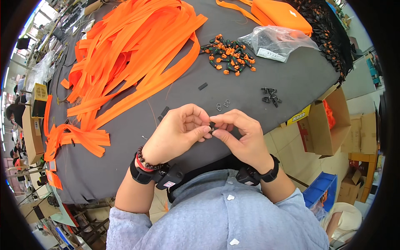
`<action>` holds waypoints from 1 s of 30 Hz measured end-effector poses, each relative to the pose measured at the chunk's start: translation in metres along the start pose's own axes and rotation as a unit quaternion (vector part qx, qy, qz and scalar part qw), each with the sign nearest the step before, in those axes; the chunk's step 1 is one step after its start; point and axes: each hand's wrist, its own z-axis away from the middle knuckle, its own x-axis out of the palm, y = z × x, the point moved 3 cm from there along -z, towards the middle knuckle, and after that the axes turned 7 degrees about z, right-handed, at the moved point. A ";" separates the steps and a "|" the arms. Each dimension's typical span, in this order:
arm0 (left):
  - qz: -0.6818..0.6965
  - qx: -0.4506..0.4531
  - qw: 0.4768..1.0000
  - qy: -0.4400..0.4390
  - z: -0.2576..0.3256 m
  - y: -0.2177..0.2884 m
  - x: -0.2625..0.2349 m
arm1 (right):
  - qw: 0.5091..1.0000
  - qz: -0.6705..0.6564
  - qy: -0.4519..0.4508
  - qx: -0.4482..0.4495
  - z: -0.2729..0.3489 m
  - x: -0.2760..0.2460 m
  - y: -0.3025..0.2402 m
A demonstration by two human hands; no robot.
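Note:
My left hand [177,129] and my right hand [246,135] meet above the near edge of the table. Both pinch a small black piece [212,125] between thumb and fingers; its exact kind is mostly hidden by the fingertips. Just beyond them lie a few small metal rings [218,107]. A short black strip [203,86] rests farther off, and more black strips [163,112] show beside my left hand. To the right of the rings sits a little group of small black fittings [272,96].
Long orange zipper tapes [133,62] are heaped across the left of the grey-covered table [237,89]. A pile of black-and-orange pulls [229,54], a clear plastic bag [287,41] and an orange case [281,16] lie at the back. Right of the table stands a cardboard box [308,135].

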 end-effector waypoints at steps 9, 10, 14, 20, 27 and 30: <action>0.003 0.059 0.997 0.048 -0.013 -0.020 0.006 | 0.999 0.023 0.028 0.041 0.007 -0.019 0.014; -0.099 0.115 0.985 0.085 -0.015 -0.018 0.004 | 0.997 0.011 0.051 0.057 0.009 -0.024 0.019; -0.317 0.247 0.900 0.168 -0.027 -0.007 0.010 | 0.982 -0.058 0.109 0.143 0.012 -0.043 0.026; -0.411 0.267 0.862 0.131 -0.041 -0.010 0.017 | 0.979 -0.078 0.111 0.150 0.015 -0.048 0.029; -0.347 0.229 0.900 0.130 -0.042 -0.013 0.013 | 0.978 -0.100 0.087 0.162 0.014 -0.036 0.027; -0.087 0.122 0.984 0.094 -0.036 -0.013 0.016 | 0.962 -0.181 0.064 0.192 0.014 -0.032 0.019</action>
